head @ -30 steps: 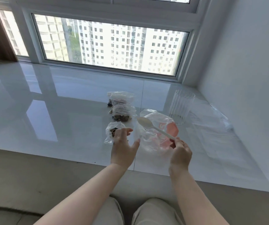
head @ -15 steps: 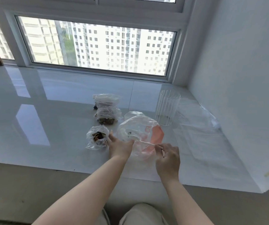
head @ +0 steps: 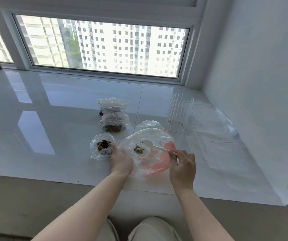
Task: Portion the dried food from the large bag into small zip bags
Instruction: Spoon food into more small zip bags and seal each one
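The large clear bag [head: 154,164] with orange print lies on the white sill, a small heap of dried food [head: 139,149] inside it. My right hand [head: 183,168] pinches the handle of a white plastic spoon [head: 152,145] whose bowl reaches into the bag beside the food. My left hand [head: 120,160] holds the bag's left edge; its fingers are hidden from this angle. Just left of that hand sits a small zip bag [head: 101,148] with dark dried food. Two more filled small bags [head: 115,122] lie behind it.
A ribbed clear glass [head: 179,113] stands behind the large bag on the right. Flat clear plastic bags [head: 214,136] lie by the right wall. The glossy white sill [head: 44,127] runs to the window; its front edge is just below my wrists.
The spoon came down from above the bag and its bowl now lies inside, by the food. My left hand has settled on the bag's left edge next to the small bag.
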